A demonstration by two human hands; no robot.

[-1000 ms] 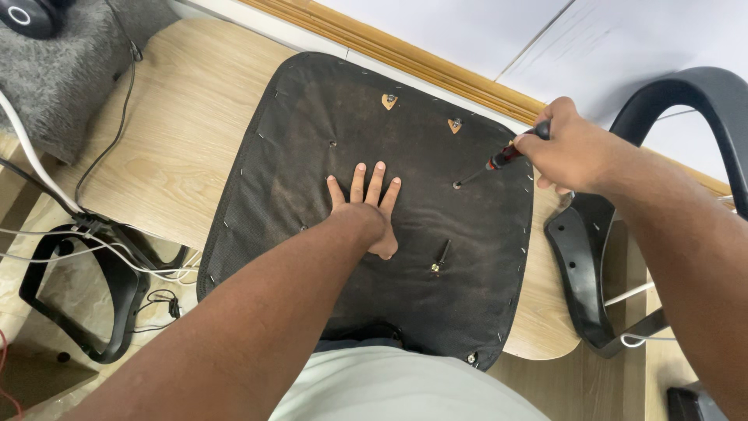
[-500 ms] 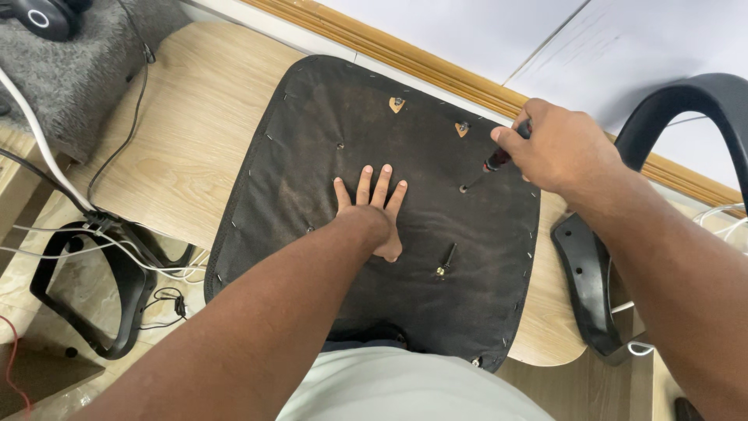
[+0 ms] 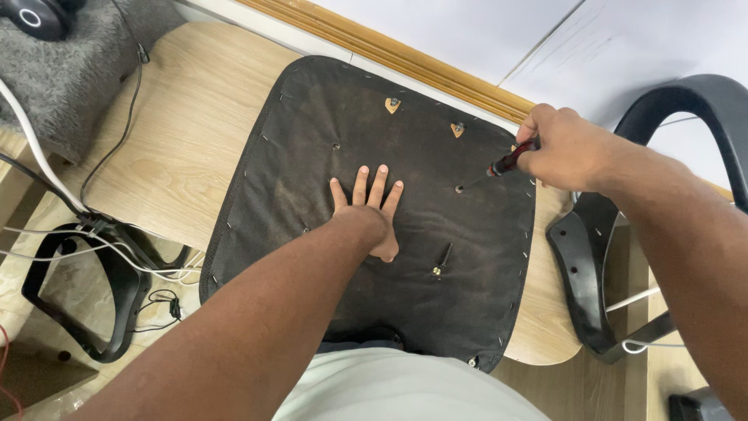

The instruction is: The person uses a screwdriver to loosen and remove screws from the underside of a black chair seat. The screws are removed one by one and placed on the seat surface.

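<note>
- Head view, grip: the right hand (image 3: 565,152) is closed in a fist round the red-and-black handle of a screwdriver (image 3: 499,167), holding it firmly.
- The left hand (image 3: 366,206) lies flat and open, palm down, fingers spread a little, pressed on the middle of the black seat underside (image 3: 312,132); it holds nothing.
- Around: the seat underside rests on a light wooden table (image 3: 179,132) and covers most of it. A loose bolt (image 3: 442,259) stands on the fabric just right of the left hand's heel. Two tan brackets (image 3: 392,104) sit near the seat's far edge. A black armrest (image 3: 584,273) lies at the table's right edge, and another black frame (image 3: 86,296) stands on the floor at left among white and black cables (image 3: 47,179). A grey cushion (image 3: 70,70) fills the upper left corner.
- Direction: the screwdriver's long axis runs slantwise, handle up and right in the fist, shaft down and left. Its tip meets a screw hole (image 3: 459,188) in the seat, right of the left hand's fingertips, with nothing between them.
</note>
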